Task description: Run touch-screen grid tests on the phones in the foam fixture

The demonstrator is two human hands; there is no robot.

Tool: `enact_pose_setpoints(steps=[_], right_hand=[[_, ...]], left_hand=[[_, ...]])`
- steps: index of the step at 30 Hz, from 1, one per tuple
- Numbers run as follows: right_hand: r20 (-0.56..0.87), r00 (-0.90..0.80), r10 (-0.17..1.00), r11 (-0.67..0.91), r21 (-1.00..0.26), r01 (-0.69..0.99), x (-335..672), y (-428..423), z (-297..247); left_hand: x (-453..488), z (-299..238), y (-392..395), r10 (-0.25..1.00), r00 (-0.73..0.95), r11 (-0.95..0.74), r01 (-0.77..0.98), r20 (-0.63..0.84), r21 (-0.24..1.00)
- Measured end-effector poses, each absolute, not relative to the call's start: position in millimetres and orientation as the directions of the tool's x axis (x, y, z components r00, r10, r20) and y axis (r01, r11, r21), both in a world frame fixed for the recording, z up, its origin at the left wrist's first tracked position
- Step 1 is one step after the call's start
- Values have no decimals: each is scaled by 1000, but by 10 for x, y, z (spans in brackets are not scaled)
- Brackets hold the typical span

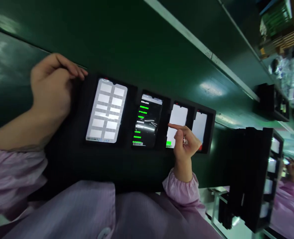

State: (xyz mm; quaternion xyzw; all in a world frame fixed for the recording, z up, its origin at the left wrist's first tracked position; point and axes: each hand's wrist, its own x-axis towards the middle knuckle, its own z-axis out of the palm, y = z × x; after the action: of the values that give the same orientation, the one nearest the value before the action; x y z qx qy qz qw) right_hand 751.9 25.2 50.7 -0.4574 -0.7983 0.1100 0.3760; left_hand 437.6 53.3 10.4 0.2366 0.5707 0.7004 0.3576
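A long dark green workbench (142,49) runs across the view, smooth and shiny, with soft patches of light on it. A pale metal strip (186,33) runs along its far edge. On the bench sits a black foam tray (129,116) with four phones in a row, lying with their screens up.

The first phone (106,110) shows a white grid of boxes. The second phone (148,121) is dark with lines of green words. The third phone (178,116) is white with a small green patch near its end. The fourth phone (199,126) is pale, and part of it is behind the right hand.

The left hand (52,86) is by the tray's end, and its curled fingers (72,68) touch the tray's edge. It grips nothing. The right hand (184,142) is over the third phone, with its pointer finger (174,126) stretched out and the other fingers curled in. I cannot tell if the fingertip presses the glass. The hands are well apart, with bare bench and tray between them.

Past the tray stands a second black holder (251,176) with more phones. Farther on, a co-worker in a pink smock (290,212) works.
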Motion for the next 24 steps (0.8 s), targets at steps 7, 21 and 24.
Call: enact_pose_setpoints(steps=[7,21,24], right_hand=[[427,-501,753,657,-515,550,7360,132,567],[368,-572,733,671,-527,522,7291,-17,571],[383,-588,712,691,-529,493,7276,-26,554]], left_hand=[[4475,234,389,689,-717,-145,-276,-103,950],[4492,271,176,717,-692,-105,-218,-78,970],[4484,268,180,720,-689,-100,-227,-87,969]])
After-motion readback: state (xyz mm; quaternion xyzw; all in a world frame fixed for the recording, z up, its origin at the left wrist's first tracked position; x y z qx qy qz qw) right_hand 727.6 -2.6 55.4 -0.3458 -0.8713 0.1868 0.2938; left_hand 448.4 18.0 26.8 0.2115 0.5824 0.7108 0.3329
